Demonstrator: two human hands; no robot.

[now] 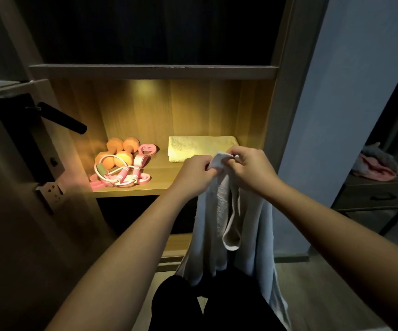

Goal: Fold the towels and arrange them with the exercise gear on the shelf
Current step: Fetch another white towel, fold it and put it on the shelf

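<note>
I hold the grey towel point(217, 218) in front of the lit shelf point(131, 191), a little below its front edge, and most of the cloth hangs down toward my knees. My left hand point(196, 172) and my right hand point(248, 167) are close together. Both pinch the top edge of the towel, with a short piece of hem bunched between them.

I judge this towel to be light and completely soft. It has no stiffness, so it sags and twists wherever I do not support it, and one long fold already hangs loose in the middle. The looped surface seems not slippery, so a light pinch should be enough. I think the best places to take hold are the two upper corners, with the hands moved apart along the hem, so that the cloth hangs flat.

On the shelf, a folded pale towel point(200, 146) lies on the right side. The orange dumbbells point(119, 151) and the pink resistance band point(126, 174) lie on the left, well apart from it.
</note>
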